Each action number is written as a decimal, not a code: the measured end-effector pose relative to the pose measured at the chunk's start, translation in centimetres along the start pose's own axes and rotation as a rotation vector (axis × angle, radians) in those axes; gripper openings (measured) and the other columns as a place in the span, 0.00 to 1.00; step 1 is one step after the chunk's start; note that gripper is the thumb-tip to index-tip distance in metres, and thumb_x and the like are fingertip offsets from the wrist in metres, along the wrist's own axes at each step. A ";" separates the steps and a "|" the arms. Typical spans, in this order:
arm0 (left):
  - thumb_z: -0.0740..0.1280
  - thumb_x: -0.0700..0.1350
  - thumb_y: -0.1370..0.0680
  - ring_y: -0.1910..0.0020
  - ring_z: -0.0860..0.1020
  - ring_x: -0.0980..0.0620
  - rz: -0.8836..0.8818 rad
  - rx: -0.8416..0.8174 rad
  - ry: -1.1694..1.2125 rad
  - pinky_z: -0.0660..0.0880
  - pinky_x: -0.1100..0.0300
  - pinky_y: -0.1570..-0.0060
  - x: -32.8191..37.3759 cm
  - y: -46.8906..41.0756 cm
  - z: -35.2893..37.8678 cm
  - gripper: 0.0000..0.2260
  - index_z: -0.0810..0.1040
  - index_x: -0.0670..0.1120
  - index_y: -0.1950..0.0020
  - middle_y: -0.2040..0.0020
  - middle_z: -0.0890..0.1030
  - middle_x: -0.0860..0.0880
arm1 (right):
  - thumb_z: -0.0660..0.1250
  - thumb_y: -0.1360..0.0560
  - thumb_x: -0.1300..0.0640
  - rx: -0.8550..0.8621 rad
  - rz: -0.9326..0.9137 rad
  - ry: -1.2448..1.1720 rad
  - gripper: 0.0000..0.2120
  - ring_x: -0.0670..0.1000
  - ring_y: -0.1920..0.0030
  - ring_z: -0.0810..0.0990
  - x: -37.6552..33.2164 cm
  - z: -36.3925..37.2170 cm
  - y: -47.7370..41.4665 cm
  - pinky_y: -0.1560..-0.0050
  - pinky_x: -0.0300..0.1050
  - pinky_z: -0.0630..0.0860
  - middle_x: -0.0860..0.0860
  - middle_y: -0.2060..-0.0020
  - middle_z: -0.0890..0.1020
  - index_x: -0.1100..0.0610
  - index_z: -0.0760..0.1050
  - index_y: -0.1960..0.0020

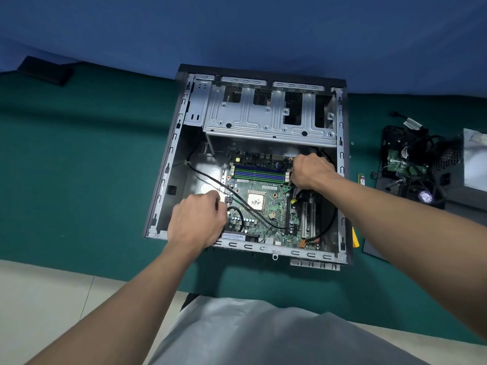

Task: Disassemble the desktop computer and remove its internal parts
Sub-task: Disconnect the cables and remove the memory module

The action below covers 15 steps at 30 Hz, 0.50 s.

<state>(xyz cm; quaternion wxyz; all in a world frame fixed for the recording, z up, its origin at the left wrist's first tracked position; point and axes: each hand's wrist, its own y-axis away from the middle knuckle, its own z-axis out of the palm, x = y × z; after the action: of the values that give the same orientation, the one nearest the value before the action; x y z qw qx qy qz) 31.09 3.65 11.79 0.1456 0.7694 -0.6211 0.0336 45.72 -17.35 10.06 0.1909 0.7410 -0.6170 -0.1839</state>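
**Item: desktop tower, opened, motherboard stage**

Setting: green mat [79, 180] over a table, blue backdrop [237, 27] behind it. The computer case [168, 164] lies on its side at the mat's middle, open face up; all places below are given from it.

- Inside the case, far end: empty metal drive cage [268, 114].
- Inside, near end: motherboard [263, 204], seated flat, with bare processor [255, 202] at its centre, empty memory slots [259, 173] beyond that, and a black cable [210, 177] draped across it.
- Right of the case, well apart: hard drive [400, 164] and power supply [471, 164] in a tangle of leads; one memory stick [361, 179] lies nearer the case.

Step in hand, by judgement: freeing the motherboard, the last large part inside.

- Left hand [196, 219]: forearm reaching in from the near side, knuckles up, fingers curled down over the board's left edge, apparently gripping it.
- Right hand [309, 171]: arm crossing the case's right wall, fist-like, fingers folded under at the board's right edge beside the memory slots. Whether it holds board or cable cannot be told.

Next move calls for clearing the draped cable and any connected leads, then an even two-handed lift, tilting the board clear of the case's near wall.
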 end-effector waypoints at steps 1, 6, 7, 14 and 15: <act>0.57 0.49 0.22 0.69 0.73 0.45 0.001 -0.004 0.002 0.66 0.56 0.65 0.0 0.0 0.0 0.11 0.78 0.47 0.56 0.68 0.74 0.50 | 0.59 0.24 0.62 0.000 0.012 -0.016 0.03 0.57 0.58 0.72 0.1 0.1 0.0 0.59 0.49 0.68 0.55 0.59 0.72 0.58 0.66 0.50; 0.58 0.48 0.22 0.69 0.74 0.44 0.001 -0.012 0.015 0.67 0.55 0.65 0.1 -0.1 -0.1 0.11 0.78 0.46 0.56 0.68 0.75 0.49 | 0.63 0.26 0.66 -0.026 0.066 -0.204 0.07 0.56 0.59 0.73 0.2 -0.2 -0.3 0.59 0.44 0.69 0.53 0.61 0.72 0.59 0.71 0.50; 0.58 0.48 0.22 0.69 0.74 0.44 0.001 -0.012 0.015 0.67 0.55 0.65 0.1 0.0 -0.1 0.11 0.77 0.46 0.56 0.68 0.75 0.49 | 0.64 0.25 0.64 -0.043 0.063 -0.198 0.05 0.56 0.59 0.74 0.2 -0.2 -0.5 0.58 0.44 0.69 0.53 0.60 0.73 0.59 0.71 0.50; 0.57 0.49 0.22 0.68 0.74 0.44 0.001 -0.008 0.004 0.65 0.56 0.64 0.1 0.0 -0.1 0.11 0.78 0.47 0.55 0.68 0.74 0.50 | 0.62 0.26 0.66 -0.008 0.063 -0.146 0.06 0.55 0.63 0.73 0.2 0.1 -0.2 0.60 0.45 0.68 0.54 0.62 0.72 0.59 0.68 0.60; 0.58 0.49 0.22 0.68 0.73 0.44 -0.001 -0.008 0.004 0.65 0.56 0.64 0.0 0.0 -0.1 0.11 0.78 0.47 0.55 0.68 0.74 0.50 | 0.62 0.28 0.67 -0.013 0.077 -0.164 0.06 0.56 0.62 0.73 0.2 0.0 -0.3 0.60 0.44 0.68 0.54 0.62 0.71 0.59 0.68 0.60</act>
<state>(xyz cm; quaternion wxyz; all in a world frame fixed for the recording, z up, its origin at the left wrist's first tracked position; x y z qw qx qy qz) 31.10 3.63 11.87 0.1499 0.7689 -0.6206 0.0327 46.00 -17.52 9.87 0.1513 0.6981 -0.6573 -0.2404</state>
